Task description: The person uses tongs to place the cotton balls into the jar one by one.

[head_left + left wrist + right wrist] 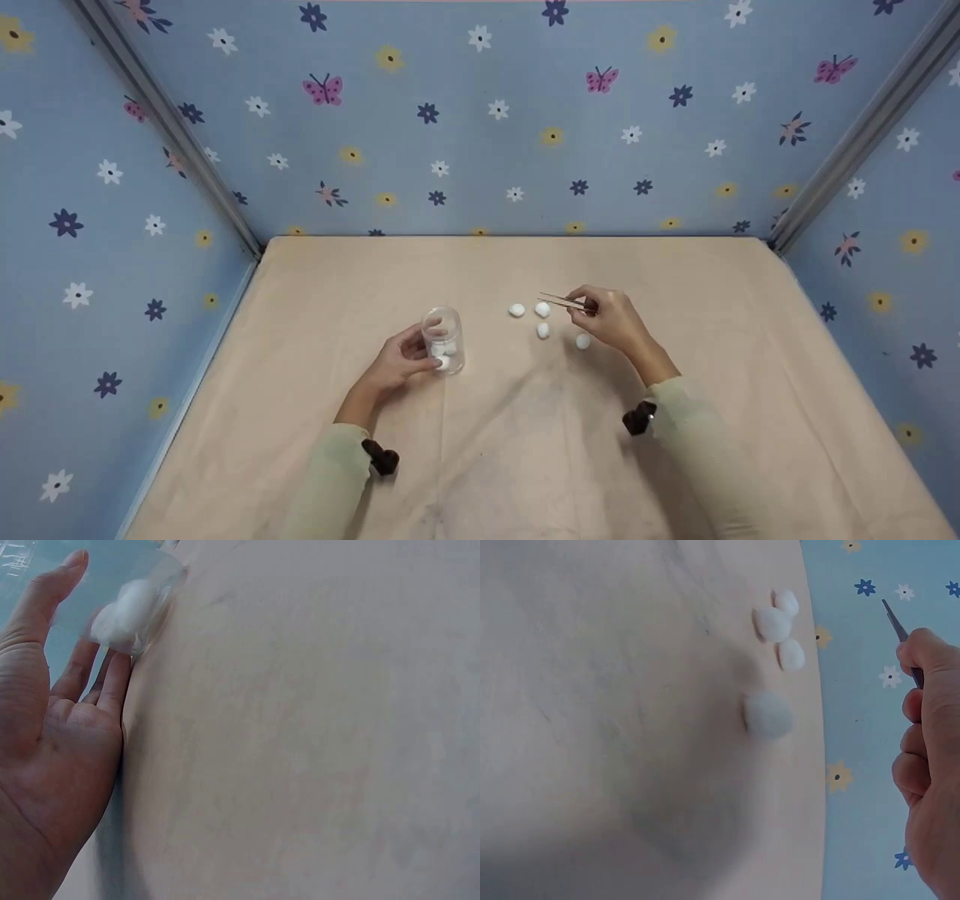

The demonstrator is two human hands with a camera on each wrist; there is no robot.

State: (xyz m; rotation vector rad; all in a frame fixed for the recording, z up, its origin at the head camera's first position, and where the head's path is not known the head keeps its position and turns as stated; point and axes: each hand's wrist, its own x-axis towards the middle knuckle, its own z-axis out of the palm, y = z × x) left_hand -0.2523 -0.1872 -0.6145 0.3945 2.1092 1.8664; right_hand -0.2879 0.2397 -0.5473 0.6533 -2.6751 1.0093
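A clear plastic jar (454, 330) stands left of the table's middle with several white cotton balls (136, 606) at its bottom. My left hand (390, 365) grips it from the left, thumb on the near side and fingers round the far side. My right hand (615, 319) pinches metal tweezers (556, 301), raised over the table with the tips pointing left. Nothing shows between those tips. Below and left of them lie loose cotton balls: one on the left (517, 310), one beside it (542, 309), one nearer (543, 331). Another cotton ball (769, 715) lies under the right hand.
A beige cloth (510, 442) with creases covers the table. Blue patterned walls (480, 90) rise at the back and both sides, with metal posts (172, 127) at the corners. Dark wrist cameras (381, 457) sit at both sleeves.
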